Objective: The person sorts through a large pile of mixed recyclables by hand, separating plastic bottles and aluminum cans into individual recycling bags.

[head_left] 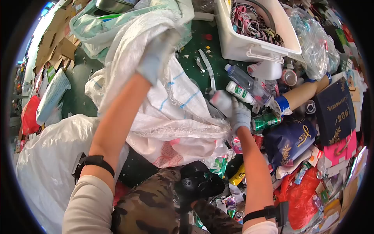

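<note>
A large white woven sack (187,117) with blue stripes lies spread across the middle, its upper part bunched and lifted. My left hand (154,60), in a pale glove and blurred by motion, is closed on the raised fabric; its fingertips are partly hidden. At the sack's right edge is my gloved right hand (240,117), its fingers stretched out. Just left of those fingers, a white and reddish container (221,102) shows smeared by motion. A white bottle with a green label (240,93) and a green can (266,121) lie close to this hand.
A white plastic tub (249,50) holding patterned fabric stands at the back. Clear bottles (245,78), a cardboard tube (304,93) and dark blue packaging (290,140) crowd the right. Another white bag (54,156) fills the left front. Green surface (80,95) shows behind the sack.
</note>
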`<state>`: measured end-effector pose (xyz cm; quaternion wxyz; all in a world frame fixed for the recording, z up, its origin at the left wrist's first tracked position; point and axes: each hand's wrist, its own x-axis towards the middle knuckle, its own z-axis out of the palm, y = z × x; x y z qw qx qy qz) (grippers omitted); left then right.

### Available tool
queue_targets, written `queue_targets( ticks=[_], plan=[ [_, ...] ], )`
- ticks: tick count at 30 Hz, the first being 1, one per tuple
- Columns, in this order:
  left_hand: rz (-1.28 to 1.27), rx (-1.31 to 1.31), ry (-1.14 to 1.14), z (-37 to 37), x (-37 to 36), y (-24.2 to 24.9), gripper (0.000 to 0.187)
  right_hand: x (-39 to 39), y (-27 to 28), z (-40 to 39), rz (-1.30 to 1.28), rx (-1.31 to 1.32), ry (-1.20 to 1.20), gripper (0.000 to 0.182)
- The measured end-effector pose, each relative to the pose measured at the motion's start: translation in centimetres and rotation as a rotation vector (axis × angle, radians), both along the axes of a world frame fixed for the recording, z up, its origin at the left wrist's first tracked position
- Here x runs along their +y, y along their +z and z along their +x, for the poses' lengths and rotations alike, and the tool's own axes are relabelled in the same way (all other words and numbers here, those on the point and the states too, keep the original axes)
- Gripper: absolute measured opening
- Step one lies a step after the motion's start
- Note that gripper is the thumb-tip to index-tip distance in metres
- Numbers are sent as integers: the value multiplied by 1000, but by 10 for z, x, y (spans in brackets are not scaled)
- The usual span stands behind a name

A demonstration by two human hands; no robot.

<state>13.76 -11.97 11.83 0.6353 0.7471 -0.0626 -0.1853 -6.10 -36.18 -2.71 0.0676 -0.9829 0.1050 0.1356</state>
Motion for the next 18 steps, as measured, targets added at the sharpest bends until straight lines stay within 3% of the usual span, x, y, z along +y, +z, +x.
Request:
queue_targets(
  ticks=[1, 2, 3, 5, 6, 7, 8, 9, 10, 11, 13, 15, 16, 17, 18],
  plan=[
    [251, -132, 10, -31, -5, 23, 72, -7, 5, -4, 129, 67, -172, 85],
    [-123, -183, 19, -49, 2, -15, 71, -20, -3, -16, 384, -113, -288, 88],
    [-127, -193, 18, -67, 12, -23, 71, -28, -3, -25, 745, -195, -478, 86],
    [579, -646, -12, -98, 45, -37, 79, -33, -26, -43, 1386, -589, -568, 85],
    [555, -540, 42, -97, 65, -58, 76, -22, 2, -37, 1424, -610, -575, 83],
    [529, -430, 96, -94, 81, -73, 74, -4, 33, -34, 1321, -639, -485, 81],
    [555, -267, 152, -84, 85, -67, 70, 24, 71, -25, 1306, -552, -540, 77],
    [574, -118, 205, -71, 82, -47, 66, 41, 103, -17, 722, -411, -199, 79],
    [264, -287, 247, -68, 68, -11, 62, 59, 73, -18, 481, -494, 48, 82],
    [105, -373, 270, -65, 60, 2, 60, 90, 104, -6, 353, -290, 316, 84],
    [-91, -440, 382, -55, 53, 12, 55, 101, 120, 10, 541, -478, 408, 68],
    [-116, -422, 495, -50, 66, -1, 52, 65, 85, 48, 234, -468, 255, 56],
    [55, -388, 471, -55, 83, -12, 51, 37, 64, 67, 29, -671, 192, 36],
    [225, -354, 441, -60, 99, -24, 50, 10, 56, 77, -106, -663, 92, 38],
    [183, -438, 444, -63, 112, -41, 51, -21, 55, 75, -165, -346, 17, 46]
  ],
)
